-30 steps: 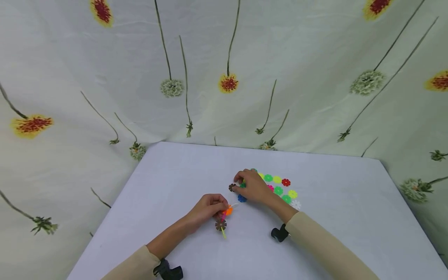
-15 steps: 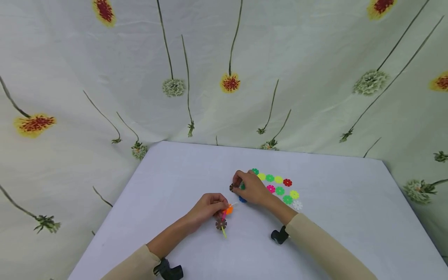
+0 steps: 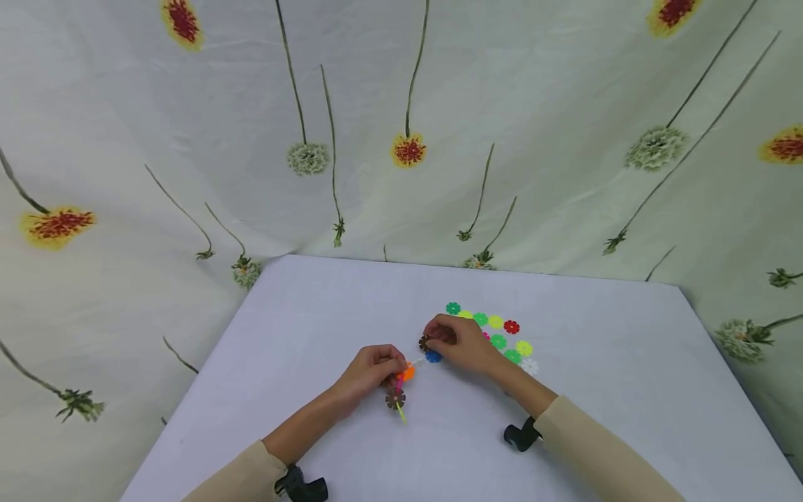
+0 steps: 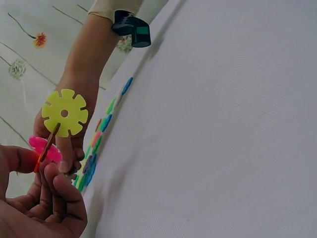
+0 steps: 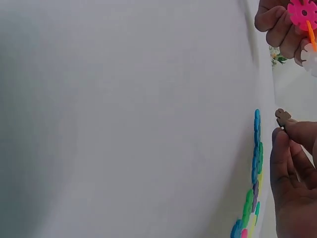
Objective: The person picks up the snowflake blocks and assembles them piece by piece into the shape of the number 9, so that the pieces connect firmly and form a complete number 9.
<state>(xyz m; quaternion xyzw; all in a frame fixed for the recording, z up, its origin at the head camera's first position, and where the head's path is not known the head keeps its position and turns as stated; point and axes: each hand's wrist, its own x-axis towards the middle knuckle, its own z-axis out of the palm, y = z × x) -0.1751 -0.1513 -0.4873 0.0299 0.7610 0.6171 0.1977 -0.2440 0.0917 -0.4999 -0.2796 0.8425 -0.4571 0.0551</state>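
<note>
In the head view, my left hand [image 3: 376,371] grips a short chain of notched, flower-shaped plastic discs slotted together. A yellow disc [image 4: 64,113] is at one end, joined to a brown disc [image 3: 395,399] seen edge-on in the left wrist view. Beyond them come a pink disc [image 5: 303,14], an orange disc [image 3: 408,371] and a white disc [image 5: 310,60]. Pinched between thumb and fingertips of my right hand [image 3: 463,343] is another brown disc [image 5: 283,117], apart from the chain. A blue disc [image 3: 433,356] lies just below the right fingers.
Several loose discs lie flat around the right hand, among them a red disc [image 3: 511,327], a green disc [image 3: 453,308] and a white disc [image 3: 530,366]. The hand hides some. Behind the white table [image 3: 339,293] hangs a flower-printed cloth [image 3: 533,90].
My right hand has drawn back towards me and slightly right, bringing the brown disc with it. A far green disc is now uncovered. The left hand has stayed nearly still with the chain.
</note>
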